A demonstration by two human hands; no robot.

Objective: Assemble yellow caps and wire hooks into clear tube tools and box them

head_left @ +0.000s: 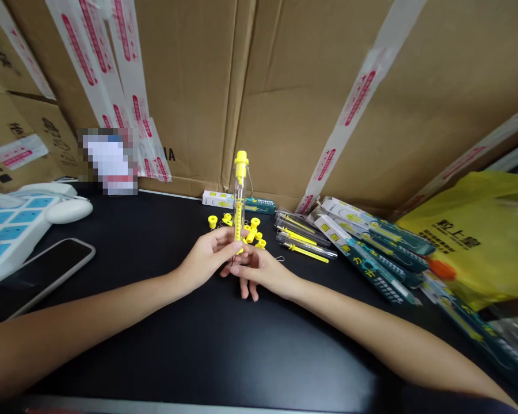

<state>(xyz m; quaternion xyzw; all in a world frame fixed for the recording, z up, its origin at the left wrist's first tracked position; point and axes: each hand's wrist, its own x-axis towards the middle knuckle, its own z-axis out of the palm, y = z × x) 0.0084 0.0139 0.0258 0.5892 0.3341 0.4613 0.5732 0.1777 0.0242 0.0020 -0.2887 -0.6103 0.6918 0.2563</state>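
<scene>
A clear tube (242,192) is being held upright, centre stage, above the black table (224,351)! Its lower end is pinched between the thumb and fingers of the left hand (209,253). Right beside it, the foot of the tube is met by the right hand (267,269), with some fingers hanging downward; whether anything is truly gripped there cannot be told, as the fingertips are partly hidden. The tube is topped by a yellow cap (241,165), a thin wire (250,177) is seen at its side, and a yellow scale strip (238,221) is shown inside.

Just behind the hands, loose yellow caps (254,222) are scattered, with bits of wire among them. Farther back, a printed box (261,206) is laid against the cardboard (190,86), which is crossed by red-printed tape (358,103).

Out to the right, clear-wrapped yellow pieces (306,250) are bunched together, and beyond them printed cartons (371,261) are piled, flanked by a yellow bag (479,236). Over on the left, a phone (38,276) is laid near a white power strip (19,221), by which a white rounded object (69,211) is seen.
</scene>
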